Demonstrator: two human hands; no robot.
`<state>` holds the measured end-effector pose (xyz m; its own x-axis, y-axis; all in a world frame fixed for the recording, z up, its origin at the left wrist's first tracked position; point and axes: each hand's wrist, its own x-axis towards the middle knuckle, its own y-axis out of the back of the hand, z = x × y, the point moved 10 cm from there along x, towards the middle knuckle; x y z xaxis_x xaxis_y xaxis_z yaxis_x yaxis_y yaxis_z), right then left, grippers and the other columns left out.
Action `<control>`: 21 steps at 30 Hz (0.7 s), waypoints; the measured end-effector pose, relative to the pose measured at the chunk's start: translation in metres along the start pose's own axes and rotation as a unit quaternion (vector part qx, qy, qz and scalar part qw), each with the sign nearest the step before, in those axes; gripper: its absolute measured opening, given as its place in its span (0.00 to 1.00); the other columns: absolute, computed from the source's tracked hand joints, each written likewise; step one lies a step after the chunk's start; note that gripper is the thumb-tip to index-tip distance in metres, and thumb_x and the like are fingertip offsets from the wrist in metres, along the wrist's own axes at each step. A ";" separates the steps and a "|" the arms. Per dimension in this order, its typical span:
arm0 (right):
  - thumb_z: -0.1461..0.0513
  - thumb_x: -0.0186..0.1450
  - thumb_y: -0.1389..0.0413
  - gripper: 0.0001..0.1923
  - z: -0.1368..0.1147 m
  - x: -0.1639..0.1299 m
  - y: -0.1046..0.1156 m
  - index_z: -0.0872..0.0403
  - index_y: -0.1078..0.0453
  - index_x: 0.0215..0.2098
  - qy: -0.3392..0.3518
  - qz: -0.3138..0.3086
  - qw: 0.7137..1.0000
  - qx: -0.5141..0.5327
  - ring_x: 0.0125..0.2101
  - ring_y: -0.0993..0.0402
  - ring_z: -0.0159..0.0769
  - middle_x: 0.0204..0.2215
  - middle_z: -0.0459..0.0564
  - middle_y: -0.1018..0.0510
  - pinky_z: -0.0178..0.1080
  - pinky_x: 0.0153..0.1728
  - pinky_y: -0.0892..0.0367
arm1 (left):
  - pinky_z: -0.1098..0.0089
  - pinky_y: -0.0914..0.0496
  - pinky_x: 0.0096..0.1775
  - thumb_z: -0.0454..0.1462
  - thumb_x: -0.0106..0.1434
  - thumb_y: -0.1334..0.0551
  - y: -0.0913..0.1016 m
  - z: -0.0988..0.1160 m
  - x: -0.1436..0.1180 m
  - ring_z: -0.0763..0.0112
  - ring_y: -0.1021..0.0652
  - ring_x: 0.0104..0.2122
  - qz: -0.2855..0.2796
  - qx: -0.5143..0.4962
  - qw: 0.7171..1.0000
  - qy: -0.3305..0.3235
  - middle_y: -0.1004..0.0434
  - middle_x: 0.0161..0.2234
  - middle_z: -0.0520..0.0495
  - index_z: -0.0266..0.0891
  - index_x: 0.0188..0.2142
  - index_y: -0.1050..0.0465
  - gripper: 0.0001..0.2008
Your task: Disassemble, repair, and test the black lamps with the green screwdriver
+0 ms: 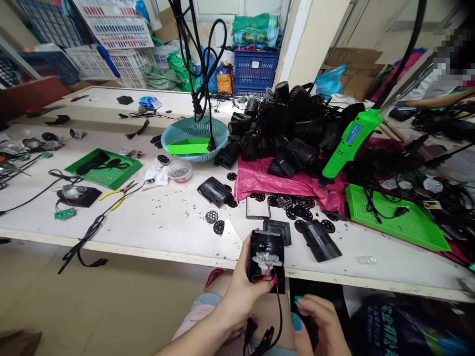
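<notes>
Workbench [40,211], white-topped, runs across the view; stacked plastic crates [257,70] and bagged goods line the wall behind. Left hand [243,296] is closed around a black housing [267,242], held upright at the near edge of the bench, thumb across its lower front. Inside the housing: a clear plastic part [267,258] with red wires. Black cord [279,311] hangs from it, plug near the person's lap. Right hand [321,326], lower right, has fingers loosely bent and parted from the thumb; no object seen in its grip, part of the hand cut off by the frame.

Surroundings: a dark square piece [281,230] lies just behind the housing, partly covered by it. Black shell [321,241] to its right, another shell [214,192] farther left. Perforated black discs [302,213] scattered between these and a pink sack [254,173], on which a large heap of black units [300,126] rests. Green power screwdriver [352,143] hangs in front of the heap, blocking part of it. Bundled black cables [200,94] dangle before a blue basket [171,132]. Green tray [419,230] at right; loose screws and yellow-handled pliers [118,197] at left.
</notes>
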<state>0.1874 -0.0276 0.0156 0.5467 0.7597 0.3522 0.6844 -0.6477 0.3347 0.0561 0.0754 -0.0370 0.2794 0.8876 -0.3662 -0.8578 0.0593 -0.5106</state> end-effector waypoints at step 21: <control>0.74 0.65 0.43 0.14 -0.054 0.039 -0.022 0.55 0.27 0.45 0.292 -0.183 0.936 -0.077 0.37 0.25 0.34 0.36 0.52 0.24 0.36 0.38 0.25 | 0.72 0.38 0.41 0.24 0.43 0.31 -0.015 -0.018 -0.013 0.71 0.28 0.36 -0.078 -0.115 0.979 0.146 0.23 0.38 0.51 0.44 0.62 0.35 0.45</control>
<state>0.1679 0.0129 0.0688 -0.0983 0.7994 0.5927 0.6720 -0.3859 0.6320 0.0733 0.0544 -0.0380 0.5396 0.7056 -0.4594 -0.6841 0.0494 -0.7277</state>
